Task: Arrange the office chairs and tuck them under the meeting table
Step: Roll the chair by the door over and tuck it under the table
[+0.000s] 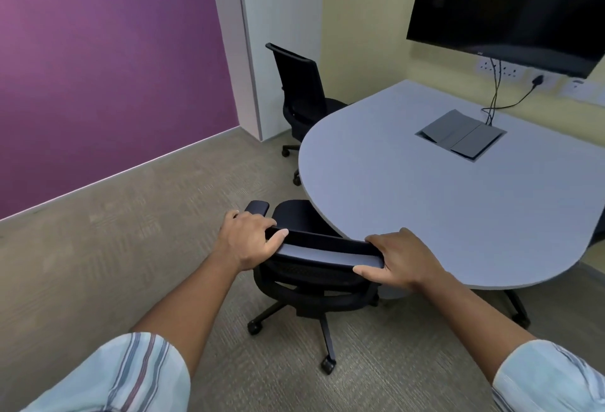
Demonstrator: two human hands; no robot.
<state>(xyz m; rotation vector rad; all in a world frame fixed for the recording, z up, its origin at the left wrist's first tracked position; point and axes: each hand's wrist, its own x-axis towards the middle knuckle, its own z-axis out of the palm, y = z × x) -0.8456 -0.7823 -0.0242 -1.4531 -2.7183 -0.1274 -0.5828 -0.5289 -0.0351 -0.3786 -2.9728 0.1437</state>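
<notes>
A black office chair (pixel 322 249) on castors stands in front of me, its seat partly under the rounded end of the grey meeting table (pixel 425 202). My left hand (pixel 250 239) grips the left end of its backrest top. My right hand (pixel 397 261) grips the right end. A second black office chair (pixel 301 91) stands at the table's far left side, its seat close to the table edge and its back towards the wall.
A purple wall (pixel 108 61) runs along the left, with carpet between it and the chairs. A dark screen (pixel 510 2) hangs on the yellow wall, with cables dropping to a grey cable box (pixel 461 135) in the tabletop. A table leg (pixel 517 308) shows at the right.
</notes>
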